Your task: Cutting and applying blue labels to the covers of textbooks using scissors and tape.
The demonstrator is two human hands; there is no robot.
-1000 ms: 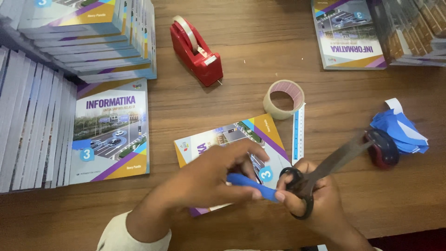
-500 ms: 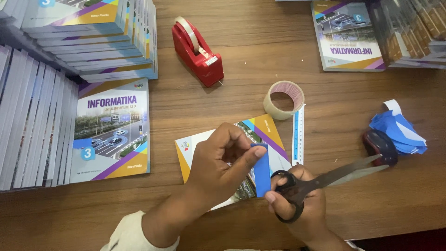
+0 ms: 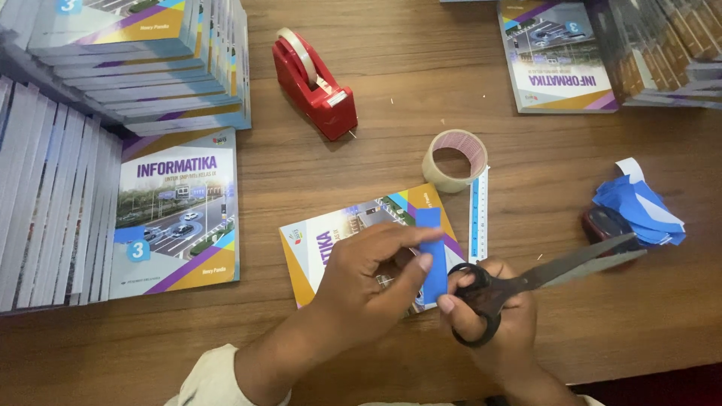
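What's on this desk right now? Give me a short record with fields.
Left hand: pinches a blue strip upright over a book
Right hand: holds black scissors, blades nearly shut, pointing right
Beside the book: blue ruler, tape roll
Farther back: red tape dispenser
Right edge: blue paper scraps
Left side: stacked books
Surface: wooden table
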